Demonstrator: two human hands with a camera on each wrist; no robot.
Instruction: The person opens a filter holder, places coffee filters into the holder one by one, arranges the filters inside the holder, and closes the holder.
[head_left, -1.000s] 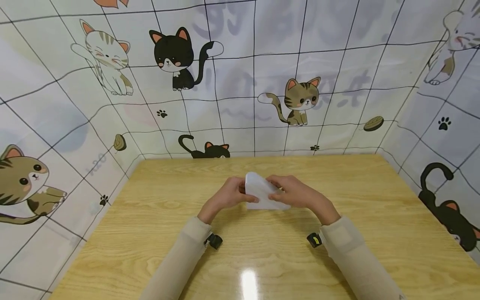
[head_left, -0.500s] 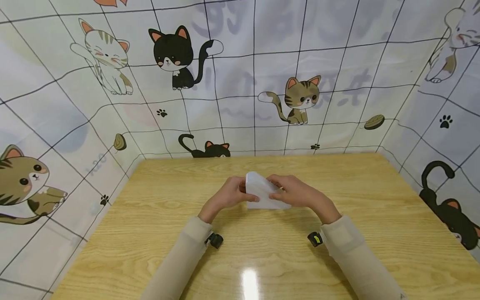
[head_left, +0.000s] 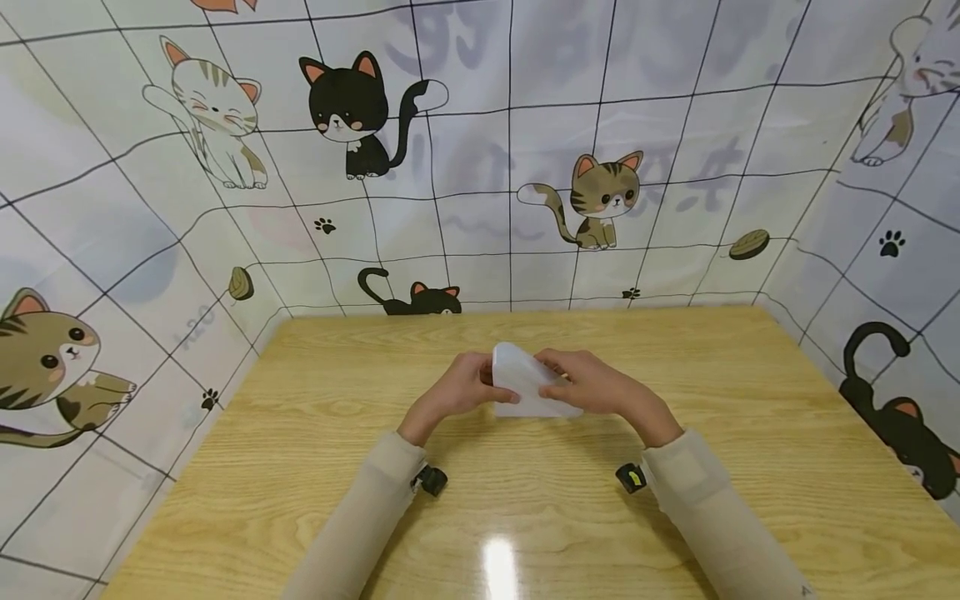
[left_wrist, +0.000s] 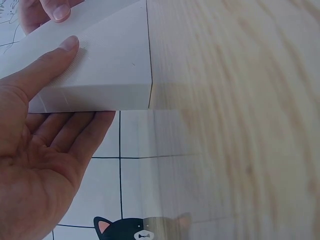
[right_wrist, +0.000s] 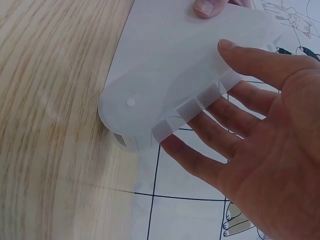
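Observation:
A white plastic case (head_left: 517, 379) with a slanted upper edge stands on the table at the centre of the head view. My left hand (head_left: 465, 386) grips its left side, thumb on the near face and fingers behind. On the slanted side, my right hand (head_left: 600, 385) holds it with the thumb in front and fingertips along the edge. Close up in the left wrist view, a flat side wall (left_wrist: 115, 95) meets the broad face. In the right wrist view, a translucent strip (right_wrist: 145, 90) with a rounded end and small round dot runs along the slanted edge.
The light wooden table (head_left: 337, 500) lies under both forearms. Behind it and at both sides hangs a white gridded cloth (head_left: 465, 225) printed with cartoon cats. Small black cameras, such as the left one (head_left: 431, 481), sit at the wrists.

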